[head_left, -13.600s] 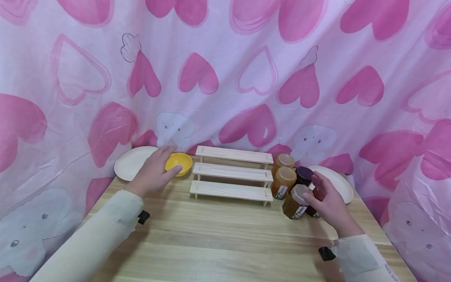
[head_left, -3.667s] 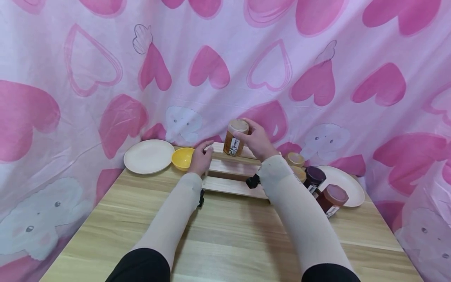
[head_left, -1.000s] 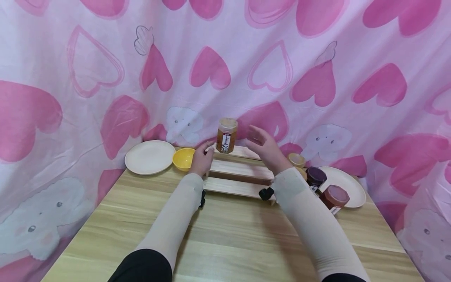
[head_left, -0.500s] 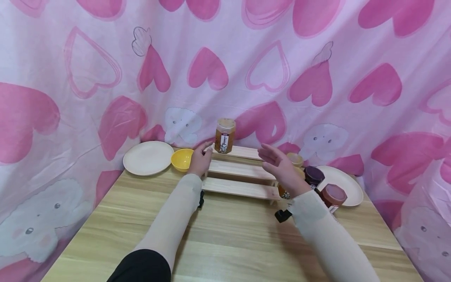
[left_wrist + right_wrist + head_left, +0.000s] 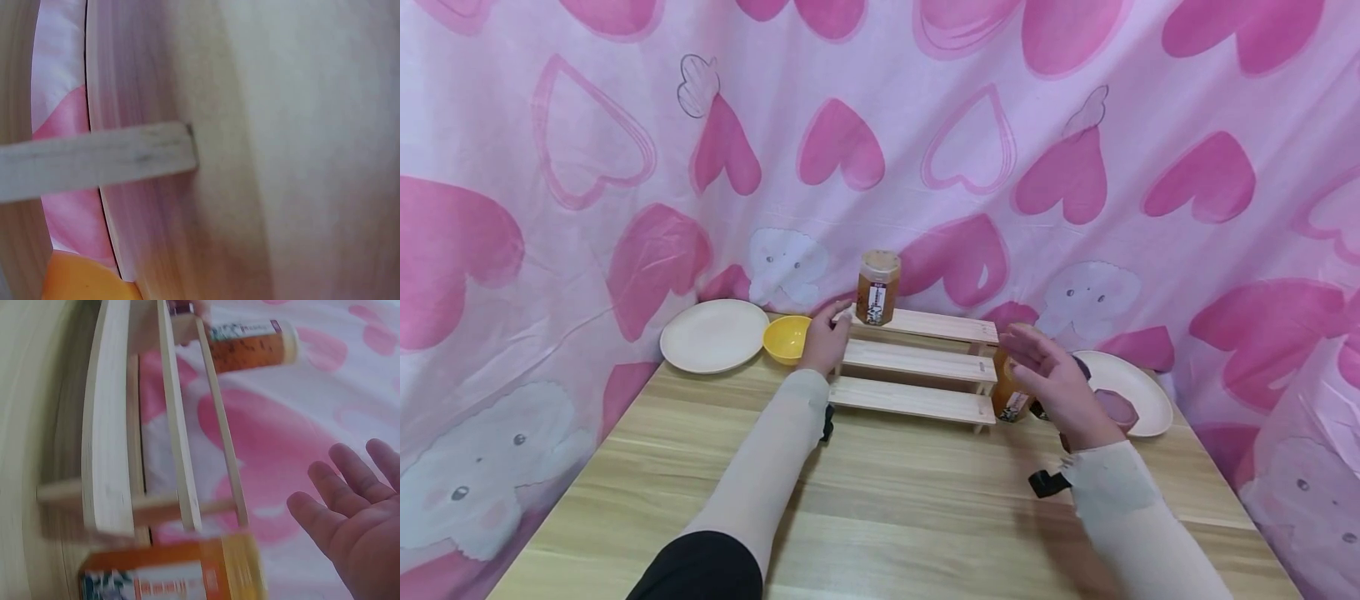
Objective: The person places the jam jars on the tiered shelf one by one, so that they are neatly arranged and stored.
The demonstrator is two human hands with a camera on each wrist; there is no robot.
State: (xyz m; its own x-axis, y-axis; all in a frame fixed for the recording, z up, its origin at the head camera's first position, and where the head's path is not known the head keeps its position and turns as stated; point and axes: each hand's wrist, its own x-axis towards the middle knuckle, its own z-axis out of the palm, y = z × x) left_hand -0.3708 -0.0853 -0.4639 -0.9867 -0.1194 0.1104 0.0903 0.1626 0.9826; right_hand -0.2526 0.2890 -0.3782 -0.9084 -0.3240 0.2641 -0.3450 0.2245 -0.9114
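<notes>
A three-tier wooden shelf (image 5: 917,360) stands on the table. On the left part of its top tier, an amber honey jar (image 5: 878,292) sits upright with its label facing forward. My left hand (image 5: 825,342) grips the shelf's left end, beside that jar. My right hand (image 5: 1063,390) is in the air at the right, palm inward, fingers extended and holding nothing. Around and behind it stand several more jars, partly hidden: an orange-amber jar (image 5: 1011,396) by the shelf's right end and one with a pink lid (image 5: 1117,408). The right wrist view shows the outstretched fingers (image 5: 322,515).
A white plate (image 5: 715,336) and a yellow bowl (image 5: 786,340) are left of the shelf. Another white plate (image 5: 1150,400) lies behind the jars at right. A pink heart-print curtain (image 5: 842,208) hangs close behind the table (image 5: 865,508).
My right hand has let go of the amber honey jar on the top tier and moved right and down to the other jars. My left hand stays at the shelf's end.
</notes>
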